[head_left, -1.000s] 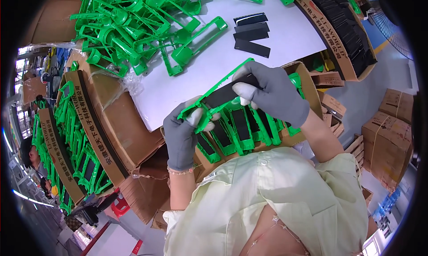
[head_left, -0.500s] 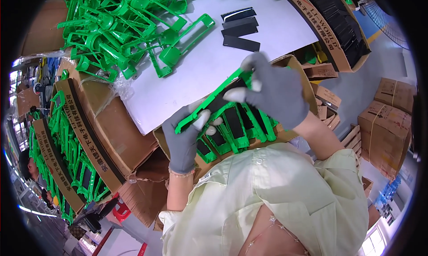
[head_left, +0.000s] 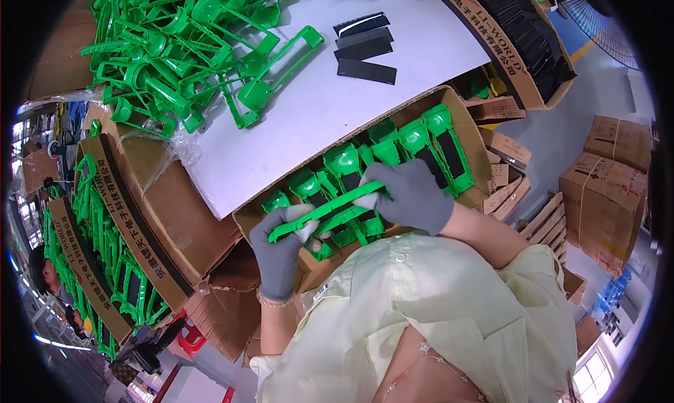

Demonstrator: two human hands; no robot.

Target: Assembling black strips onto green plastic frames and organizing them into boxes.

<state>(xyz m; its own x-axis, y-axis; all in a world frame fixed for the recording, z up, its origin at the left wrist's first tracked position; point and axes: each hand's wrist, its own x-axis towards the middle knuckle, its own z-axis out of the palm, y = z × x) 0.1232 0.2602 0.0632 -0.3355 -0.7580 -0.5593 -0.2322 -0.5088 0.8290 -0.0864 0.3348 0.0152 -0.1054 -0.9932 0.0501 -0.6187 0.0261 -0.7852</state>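
Observation:
Between my two gloved hands is a long green plastic frame (head_left: 328, 210), turned nearly edge-on and sloping up to the right. My left hand (head_left: 279, 243) pinches its left end between thumb and fingers. At the opposite end, my right hand (head_left: 411, 198) grips it with the thumb underneath. Both gloves are grey with pale fingertips. The frame hangs over an open cardboard box (head_left: 480, 142), where several green frames (head_left: 449, 150) with dark strips in them lie in a row. Whether the held frame has a strip in it is hard to see.
Loose green frames (head_left: 161, 48) are heaped at the far left of the white tabletop (head_left: 295, 115). Several black strips (head_left: 366, 71) lie at its middle. A carton of black strips (head_left: 523, 34) stands at the far right. Cartons of green frames (head_left: 105, 213) are on the left.
The green frame has come down and nearer to me, now flatter over the box. My right hand has moved from its upper end down and left, uncovering the box's far part.

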